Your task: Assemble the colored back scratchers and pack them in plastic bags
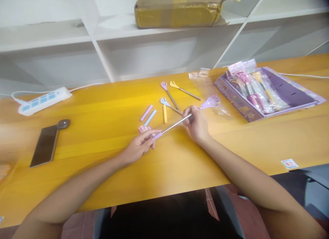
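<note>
Two holds at once: clamping the left grip [142, 143] on a purple sleeve [157, 136] and the right grip [197, 126] round the metal shaft near the head, so holding one purple-headed scratcher [177, 123] slantwise over the table [174, 177] at the centre of the frame. Probably weighing little, feeling stiff along the thin shaft and slipping easily on smooth metal; likely bending first at the slender tines [211, 102], so calling for taking hold by sleeve and upper shaft. Looking beyond, seeing a purple scratcher [171, 97], a yellow scratcher [189, 92] and a blue scratcher [171, 106] lying above centre, with three loose sleeves [150, 118] to their lower left. Turning to labels, spotting a pink printed card [144, 128] just beyond the left fingers, a header card [241, 66] on bagged goods in the patterned purple box [238, 97] at right, and a sticker [290, 164] at lower right, but making out no brand or legible word.
</note>
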Tool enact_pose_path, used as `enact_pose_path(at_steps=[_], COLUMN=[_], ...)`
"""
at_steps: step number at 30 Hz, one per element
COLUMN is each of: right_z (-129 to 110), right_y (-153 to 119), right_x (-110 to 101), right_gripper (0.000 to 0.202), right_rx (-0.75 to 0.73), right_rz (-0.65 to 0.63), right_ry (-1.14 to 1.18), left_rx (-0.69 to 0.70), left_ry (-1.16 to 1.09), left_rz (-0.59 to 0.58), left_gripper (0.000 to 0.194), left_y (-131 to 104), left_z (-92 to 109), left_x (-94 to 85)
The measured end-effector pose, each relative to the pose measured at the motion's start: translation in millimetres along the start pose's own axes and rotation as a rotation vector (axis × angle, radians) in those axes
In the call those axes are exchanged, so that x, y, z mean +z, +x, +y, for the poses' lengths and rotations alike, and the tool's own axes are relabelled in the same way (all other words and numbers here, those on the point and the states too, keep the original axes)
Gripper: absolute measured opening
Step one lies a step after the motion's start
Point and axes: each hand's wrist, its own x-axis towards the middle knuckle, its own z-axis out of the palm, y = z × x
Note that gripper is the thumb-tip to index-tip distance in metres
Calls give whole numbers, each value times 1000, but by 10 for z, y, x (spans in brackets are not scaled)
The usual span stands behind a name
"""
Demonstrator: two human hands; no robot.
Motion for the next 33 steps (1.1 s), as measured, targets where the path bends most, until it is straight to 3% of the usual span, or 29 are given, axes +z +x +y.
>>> enact_pose_path(at_steps=[33], right_z=[10], right_y=[-11], right_x=[-32], right_gripper=[61], right_rx=[-45], right_rz=[-21], right_ry=[128], left_rx=[-22], left_ry=[102], left_rz=[-7], left_gripper=[54], left_y=[-7], left_z=[30], left_x=[-7])
